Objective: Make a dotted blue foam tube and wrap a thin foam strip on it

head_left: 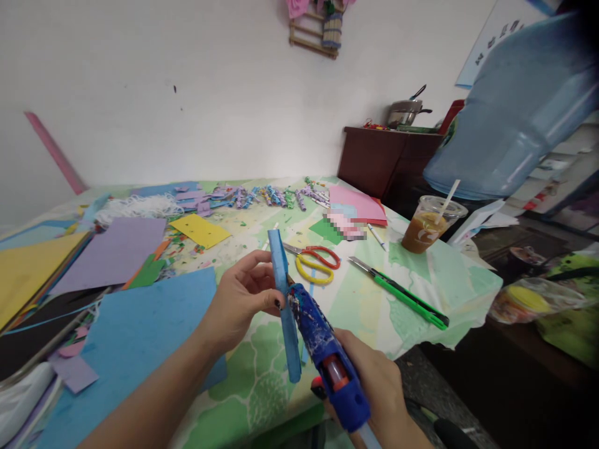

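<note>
Our left hand (241, 299) pinches a blue paper strip (291, 337) between thumb and fingers, holding it above the near middle of the table (337, 305). This strip's long axis runs from near to far, its far end leaning slightly left. In front of us the glue gun (321, 327) lies aslant to it, nozzle pointing far and left at the strip's right side, rear end pointing near and right, with a translucent glue stick (367, 436) coming out of the back. We cannot tell whether the nozzle touches the paper or stops just beside it.

Our left thumb presses the strip's right side and the fingers bend in from the left, closed on it. Our right hand (377, 374) is clamped around the glue gun's grip, which hides most of the fingers from us.

Just beyond, we see scissors (300, 252) with red and yellow handles to the right, and farther right a green utility knife (407, 296), its blade end toward the far left. We have a blue sheet (154, 330) to the left, a purple sheet (112, 252) beyond it, curled paper strips (276, 196) at the far side and a drink cup (425, 232) at the far right.
</note>
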The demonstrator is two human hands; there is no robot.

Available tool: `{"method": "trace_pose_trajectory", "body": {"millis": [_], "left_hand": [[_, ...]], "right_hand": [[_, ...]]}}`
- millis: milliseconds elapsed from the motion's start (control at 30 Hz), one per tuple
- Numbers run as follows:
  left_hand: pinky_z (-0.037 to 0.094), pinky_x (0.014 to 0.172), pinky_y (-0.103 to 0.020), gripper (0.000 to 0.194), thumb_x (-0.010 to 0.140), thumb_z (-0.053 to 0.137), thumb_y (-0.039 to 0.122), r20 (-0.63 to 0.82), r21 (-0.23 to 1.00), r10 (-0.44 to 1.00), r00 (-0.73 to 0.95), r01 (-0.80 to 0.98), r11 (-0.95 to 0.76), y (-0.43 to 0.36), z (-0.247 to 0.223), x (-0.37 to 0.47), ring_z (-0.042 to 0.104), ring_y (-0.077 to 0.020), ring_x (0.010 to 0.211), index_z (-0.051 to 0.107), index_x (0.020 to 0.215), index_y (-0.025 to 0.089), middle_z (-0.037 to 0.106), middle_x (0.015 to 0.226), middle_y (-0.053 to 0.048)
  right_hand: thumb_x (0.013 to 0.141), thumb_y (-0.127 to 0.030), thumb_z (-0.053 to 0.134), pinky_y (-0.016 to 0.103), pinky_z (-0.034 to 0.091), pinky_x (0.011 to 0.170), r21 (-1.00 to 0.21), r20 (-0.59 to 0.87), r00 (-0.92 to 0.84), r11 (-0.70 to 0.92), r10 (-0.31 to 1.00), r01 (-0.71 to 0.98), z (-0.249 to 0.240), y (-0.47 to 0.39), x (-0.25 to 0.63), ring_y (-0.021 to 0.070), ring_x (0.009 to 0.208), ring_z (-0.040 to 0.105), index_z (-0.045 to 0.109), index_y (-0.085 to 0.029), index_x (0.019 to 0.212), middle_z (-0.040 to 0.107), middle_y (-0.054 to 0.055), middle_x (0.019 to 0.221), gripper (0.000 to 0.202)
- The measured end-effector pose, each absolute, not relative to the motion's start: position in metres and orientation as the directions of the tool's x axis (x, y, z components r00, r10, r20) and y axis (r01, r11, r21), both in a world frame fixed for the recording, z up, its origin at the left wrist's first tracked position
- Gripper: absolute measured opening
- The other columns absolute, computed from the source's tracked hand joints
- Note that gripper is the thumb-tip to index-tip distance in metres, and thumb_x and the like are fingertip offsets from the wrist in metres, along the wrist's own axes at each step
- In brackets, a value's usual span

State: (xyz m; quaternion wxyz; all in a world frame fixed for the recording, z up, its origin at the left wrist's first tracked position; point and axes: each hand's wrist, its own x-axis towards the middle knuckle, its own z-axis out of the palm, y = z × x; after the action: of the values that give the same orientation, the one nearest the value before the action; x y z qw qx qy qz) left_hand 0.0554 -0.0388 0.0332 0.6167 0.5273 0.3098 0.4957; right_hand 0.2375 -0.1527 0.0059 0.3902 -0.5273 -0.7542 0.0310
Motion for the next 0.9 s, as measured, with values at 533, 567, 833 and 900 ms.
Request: {"method": "trace_pose_trajectory", "body": {"millis": [533,567,833,900], "left_hand": [[0.055,0.051,-0.02,0.036,0.063,0.077,0.009,0.236,0.963,0.93,0.282,-0.199,-0.184,-0.034,0.031,0.051,0.064,-0.0124,0.06,0.063,0.095,0.02,0.068,0.068,0.004],[0.055,0.051,-0.02,0.035,0.064,0.077,0.01,0.215,0.967,0.936,0.278,-0.194,-0.165,-0.034,0.032,0.051,0.064,-0.0126,0.059,0.063,0.095,0.02,0.069,0.069,0.003],[0.055,0.054,-0.023,0.035,0.064,0.082,0.029,0.08,0.972,0.964,0.253,-0.234,-0.019,-0.036,0.035,0.05,0.062,-0.0129,0.06,0.07,0.096,0.018,0.067,0.073,-0.001],[0.054,0.057,-0.023,0.033,0.067,0.08,0.032,0.064,0.968,0.964,0.259,-0.249,0.003,-0.036,0.036,0.05,0.062,-0.012,0.06,0.072,0.096,0.018,0.066,0.074,-0.001]], "right_hand": [[0.076,-0.029,0.052,0.022,0.051,0.059,-0.45,0.563,0.009,0.298,0.826,0.842,0.008,-0.153,0.242,0.0169,0.06,0.066,0.058,-0.023,0.108,0.071,0.001,0.078,0.033],[0.077,-0.03,0.051,0.022,0.05,0.057,-0.455,0.575,0.043,0.276,0.817,0.847,0.01,-0.152,0.245,0.0169,0.057,0.065,0.058,-0.023,0.107,0.07,0.0,0.073,0.032],[0.078,-0.048,0.052,0.028,0.043,0.05,-0.431,0.543,0.41,-0.175,0.733,0.885,0.015,-0.129,0.334,0.0232,0.058,0.063,0.059,-0.022,0.107,0.067,0.005,0.07,0.04],[0.076,-0.048,0.051,0.032,0.044,0.053,-0.347,0.478,0.484,-0.349,0.733,0.87,0.011,-0.124,0.37,0.029,0.067,0.065,0.059,-0.022,0.109,0.068,0.009,0.076,0.044]]}}
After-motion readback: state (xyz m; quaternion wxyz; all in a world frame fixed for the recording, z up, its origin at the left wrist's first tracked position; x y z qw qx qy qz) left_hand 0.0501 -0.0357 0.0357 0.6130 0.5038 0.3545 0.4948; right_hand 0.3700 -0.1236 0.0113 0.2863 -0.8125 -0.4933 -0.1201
